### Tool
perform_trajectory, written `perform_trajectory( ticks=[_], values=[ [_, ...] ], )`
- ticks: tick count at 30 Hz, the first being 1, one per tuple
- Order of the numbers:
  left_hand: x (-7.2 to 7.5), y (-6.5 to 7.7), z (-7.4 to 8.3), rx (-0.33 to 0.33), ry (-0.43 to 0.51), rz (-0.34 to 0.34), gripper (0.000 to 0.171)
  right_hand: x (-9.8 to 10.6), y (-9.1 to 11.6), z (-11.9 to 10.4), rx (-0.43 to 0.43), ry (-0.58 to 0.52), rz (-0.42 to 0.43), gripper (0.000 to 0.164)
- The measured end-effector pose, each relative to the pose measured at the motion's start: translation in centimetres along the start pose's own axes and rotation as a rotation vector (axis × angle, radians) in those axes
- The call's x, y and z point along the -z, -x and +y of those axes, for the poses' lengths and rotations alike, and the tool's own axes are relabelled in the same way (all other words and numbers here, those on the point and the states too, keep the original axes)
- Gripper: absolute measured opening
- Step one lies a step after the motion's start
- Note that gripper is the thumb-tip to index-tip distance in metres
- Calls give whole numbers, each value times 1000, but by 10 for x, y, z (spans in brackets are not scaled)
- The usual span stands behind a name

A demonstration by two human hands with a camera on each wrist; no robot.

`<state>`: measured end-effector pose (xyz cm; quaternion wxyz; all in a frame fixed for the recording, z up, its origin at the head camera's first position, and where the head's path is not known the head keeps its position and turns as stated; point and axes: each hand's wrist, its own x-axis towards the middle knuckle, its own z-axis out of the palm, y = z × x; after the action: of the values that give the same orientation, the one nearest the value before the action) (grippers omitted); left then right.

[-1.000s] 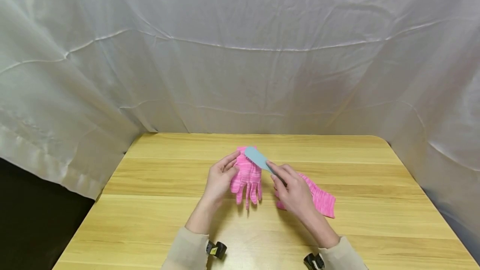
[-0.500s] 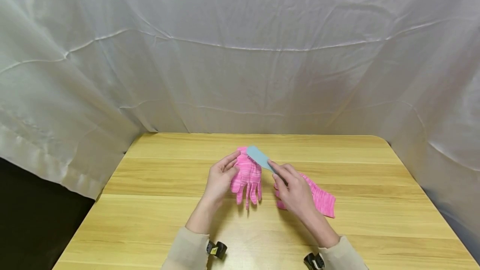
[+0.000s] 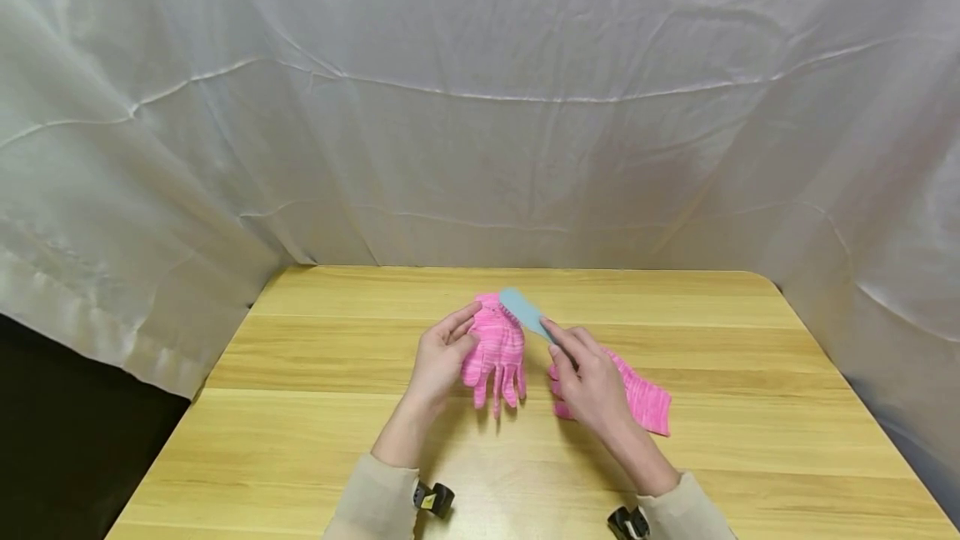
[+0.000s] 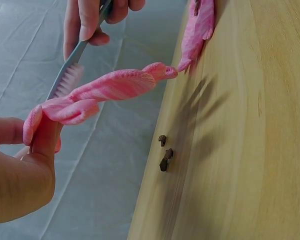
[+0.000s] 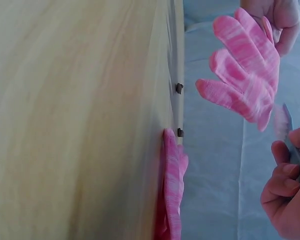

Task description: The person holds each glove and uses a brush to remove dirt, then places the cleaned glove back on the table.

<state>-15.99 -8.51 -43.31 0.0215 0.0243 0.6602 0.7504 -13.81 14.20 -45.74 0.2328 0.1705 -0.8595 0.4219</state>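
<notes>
My left hand [image 3: 437, 363] pinches a pink streaked knit glove [image 3: 498, 344] near its cuff, thumb on one side and fingers on the other. The glove's fingers hang toward me, raised above the table in the left wrist view. In my right hand [image 3: 594, 386] I grip the handle of a light blue brush [image 3: 522, 309], index finger stretched along it. Its pale bristles [image 4: 69, 80] face the glove, right at its edge near the cuff. A second pink glove [image 3: 649, 403] lies on the table, partly hidden beneath my right hand and forearm.
The wood-grain table [image 3: 322, 423] has a grey-white curtain [image 3: 480, 165] along its back and sides. Several small dark brown bits [image 4: 163, 165] lie on the tabletop below the raised glove. A black camera [image 3: 433, 500] sits at each wrist.
The brush has shifted slightly right and up across the glove, from over its cuff to its right edge, tilting so more bristles show. My left hand and the held glove have barely moved.
</notes>
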Motion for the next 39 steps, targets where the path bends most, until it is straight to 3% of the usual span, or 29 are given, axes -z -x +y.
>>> perform_trajectory(
  ticks=[4, 9, 18, 39],
  values=[
    [0, 0, 1, 1, 7, 12, 49, 1, -1, 0, 27, -48, 23, 42],
    [0, 0, 0, -5, 10, 4, 49, 1, 1, -4, 57, -105, -47, 42],
    [0, 0, -1, -2, -5, 1, 50, -5, 3, -3, 168, -26, -92, 44],
    [1, 0, 2, -2, 2, 1, 50, -2, 3, -4, 97, 32, -88, 45]
  ],
)
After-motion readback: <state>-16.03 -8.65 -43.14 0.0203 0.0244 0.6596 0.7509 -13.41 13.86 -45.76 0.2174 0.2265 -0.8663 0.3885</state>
